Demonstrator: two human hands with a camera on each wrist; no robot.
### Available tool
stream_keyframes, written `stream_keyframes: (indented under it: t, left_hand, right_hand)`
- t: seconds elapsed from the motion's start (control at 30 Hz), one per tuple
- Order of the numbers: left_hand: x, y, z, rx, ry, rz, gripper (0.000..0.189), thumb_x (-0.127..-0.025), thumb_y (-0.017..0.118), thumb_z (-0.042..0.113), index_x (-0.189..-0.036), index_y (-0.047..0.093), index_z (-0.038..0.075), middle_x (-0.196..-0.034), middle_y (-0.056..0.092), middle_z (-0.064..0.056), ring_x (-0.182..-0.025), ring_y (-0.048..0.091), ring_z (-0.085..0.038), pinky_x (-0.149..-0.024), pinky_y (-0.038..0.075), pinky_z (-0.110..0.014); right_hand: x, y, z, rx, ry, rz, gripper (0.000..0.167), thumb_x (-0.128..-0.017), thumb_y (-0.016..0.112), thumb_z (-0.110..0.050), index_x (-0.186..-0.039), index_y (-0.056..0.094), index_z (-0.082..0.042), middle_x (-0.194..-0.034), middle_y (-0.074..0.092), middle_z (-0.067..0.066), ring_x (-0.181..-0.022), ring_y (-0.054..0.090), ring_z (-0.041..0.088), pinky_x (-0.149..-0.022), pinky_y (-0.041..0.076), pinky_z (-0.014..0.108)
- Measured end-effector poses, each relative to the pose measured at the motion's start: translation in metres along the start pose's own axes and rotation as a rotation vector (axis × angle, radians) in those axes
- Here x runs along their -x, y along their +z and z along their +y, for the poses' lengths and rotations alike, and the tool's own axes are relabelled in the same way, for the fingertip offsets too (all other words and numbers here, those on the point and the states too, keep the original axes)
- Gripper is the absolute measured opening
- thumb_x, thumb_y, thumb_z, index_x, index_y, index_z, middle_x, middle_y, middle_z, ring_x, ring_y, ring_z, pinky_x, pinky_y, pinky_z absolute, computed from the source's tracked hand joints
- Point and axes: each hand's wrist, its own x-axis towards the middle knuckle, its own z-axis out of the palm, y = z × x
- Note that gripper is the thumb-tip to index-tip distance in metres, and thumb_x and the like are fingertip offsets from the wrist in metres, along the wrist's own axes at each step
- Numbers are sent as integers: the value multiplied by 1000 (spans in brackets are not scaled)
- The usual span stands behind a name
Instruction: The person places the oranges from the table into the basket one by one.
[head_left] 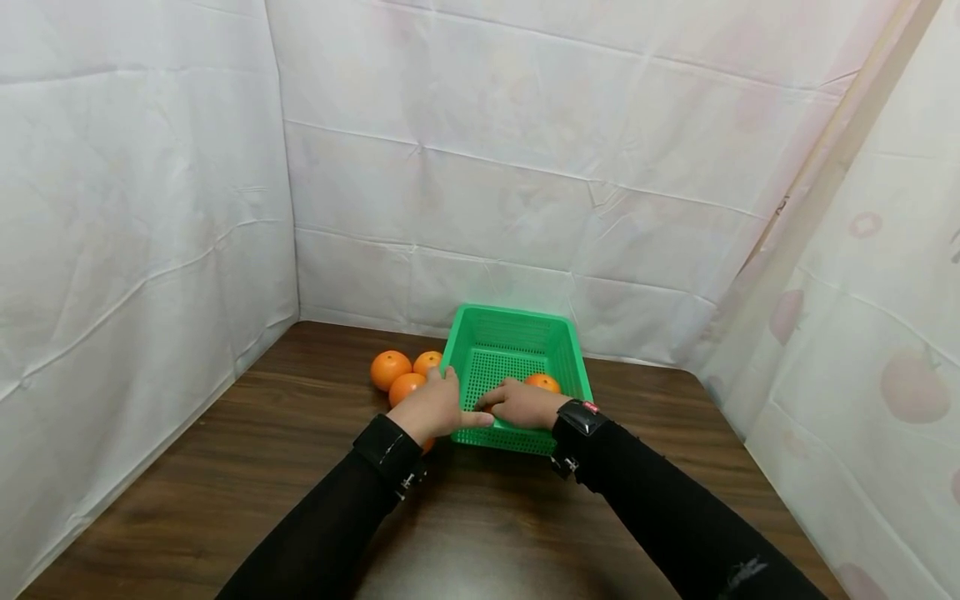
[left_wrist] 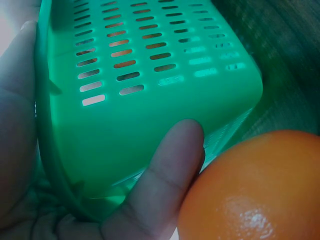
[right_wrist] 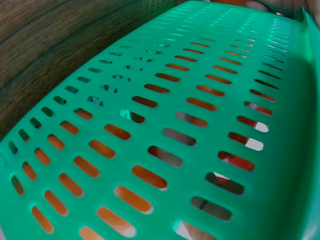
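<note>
A green plastic basket (head_left: 510,317) with slotted walls stands on the table. At its front left corner my left hand (head_left: 435,407) grips the rim; one finger (left_wrist: 172,165) lies against the outer wall, touching or very near an orange (left_wrist: 255,195). My right hand (head_left: 525,404) reaches over the front rim into the basket, fingers curled down over an orange (head_left: 488,409) that is mostly hidden. Behind that hand, another orange (head_left: 543,382) lies inside the basket. Through the slots of the basket wall (right_wrist: 200,145), orange skin shows in the right wrist view.
Several loose oranges (head_left: 390,369) lie on the dark wooden table (head_left: 300,450) left of the basket, one partly hidden below my left wrist. White cloth (head_left: 465,192) hangs behind the table and along both sides.
</note>
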Motion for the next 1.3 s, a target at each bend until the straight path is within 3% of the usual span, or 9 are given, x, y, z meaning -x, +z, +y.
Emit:
stream_keyframes:
  t: [0.17, 0.37, 0.77, 1.13, 1.3]
  left_hand:
    - [0, 1, -1, 9, -2, 1, 130, -86, 69, 81, -170, 12, 0, -174, 10, -34, -69, 65, -26, -61, 54, -35]
    - [0, 0, -1, -1, 0, 7, 130, -86, 69, 80, -170, 13, -1, -173, 12, -35, -70, 65, -25, -61, 54, -35]
    - [0, 0, -1, 6, 0, 2, 129, -86, 68, 80, -170, 12, 0, -174, 11, -35, -65, 64, -25, -58, 53, -34]
    - [0, 0, 1, -26, 10, 7, 128, -87, 68, 80, -169, 13, -2, -172, 13, -37, -61, 64, -24, -56, 53, -33]
    - [0, 0, 1, -23, -5, -1, 128, -87, 68, 79, -170, 12, -1, -173, 12, -35, -61, 64, -25, -57, 53, -34]
  right_hand:
    - [-6, -2, 1, -19, -24, -40, 43, -112, 42, -14, -144, 69, -23, -147, 67, 2, -143, 57, 28, -116, 49, 48]
    - [-14, 0, 5, 9, 20, -53, 38, -113, 46, -21, -142, 71, -27, -145, 68, -1, -143, 57, 27, -117, 48, 48]
    - [-17, 1, 4, -45, 80, -94, 39, -113, 47, -21, -147, 66, -28, -153, 63, -1, -151, 49, 29, -121, 44, 50]
    - [-19, 1, 2, 44, 105, -123, 43, -115, 41, -25, -152, 61, -27, -159, 57, 0, -155, 45, 29, -124, 40, 50]
    - [-21, 0, 2, 31, 124, -133, 43, -114, 42, -25, -152, 61, -29, -160, 56, -1, -156, 43, 29, -125, 39, 52]
